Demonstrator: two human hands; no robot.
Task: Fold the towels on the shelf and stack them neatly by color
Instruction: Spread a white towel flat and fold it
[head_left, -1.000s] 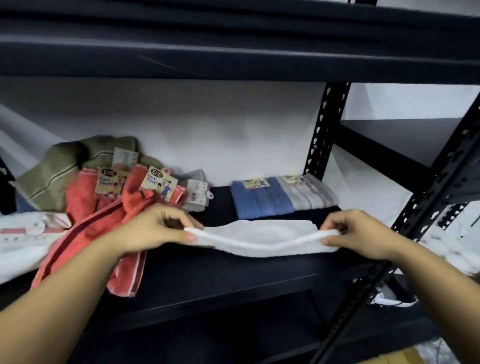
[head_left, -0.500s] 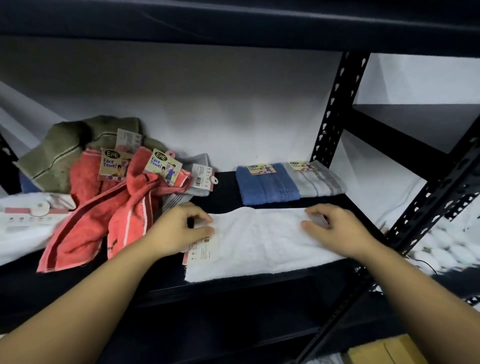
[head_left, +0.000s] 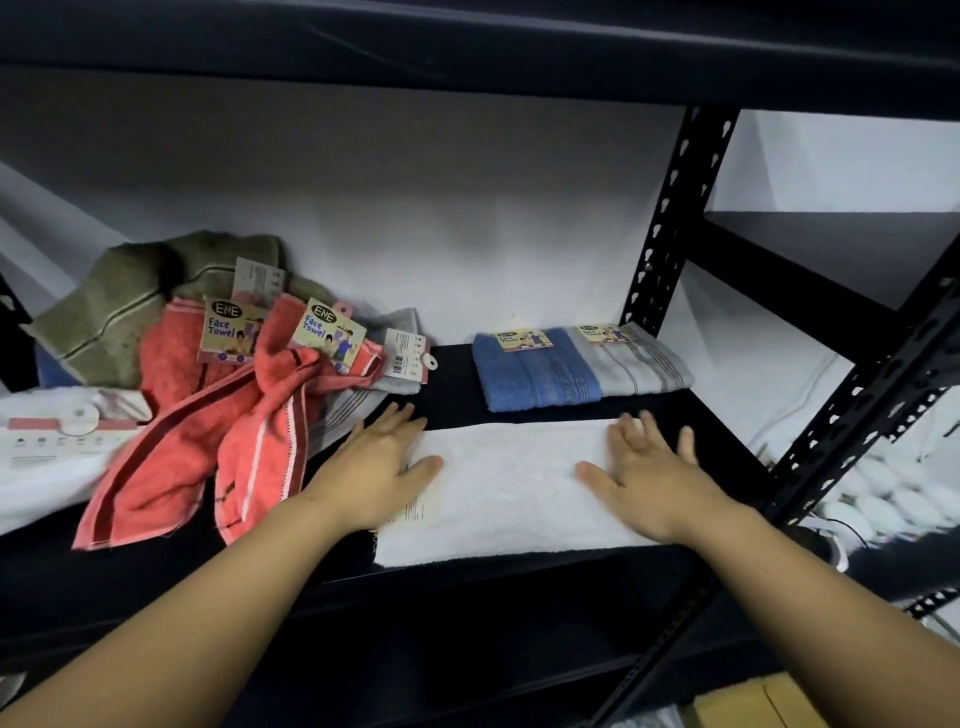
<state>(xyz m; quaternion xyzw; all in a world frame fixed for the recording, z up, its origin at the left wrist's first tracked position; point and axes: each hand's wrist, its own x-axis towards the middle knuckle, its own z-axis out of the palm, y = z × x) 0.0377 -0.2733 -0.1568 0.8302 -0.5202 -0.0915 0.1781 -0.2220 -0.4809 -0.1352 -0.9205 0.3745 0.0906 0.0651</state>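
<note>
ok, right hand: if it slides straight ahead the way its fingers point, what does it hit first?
Probably the folded grey towel at the back: the right hand lies flat on the white towel, fingers pointing that way. Depth is unclear.

white towel (head_left: 511, 483): your left hand (head_left: 376, 460) hides its nine o'clock end and part of a tag.
green towel (head_left: 130, 306): red towels (head_left: 208, 415) cover its base.

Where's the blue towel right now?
In the head view, the blue towel lies folded at the back right of the shelf, touching the grey towel on its right, behind the white towel.
</note>
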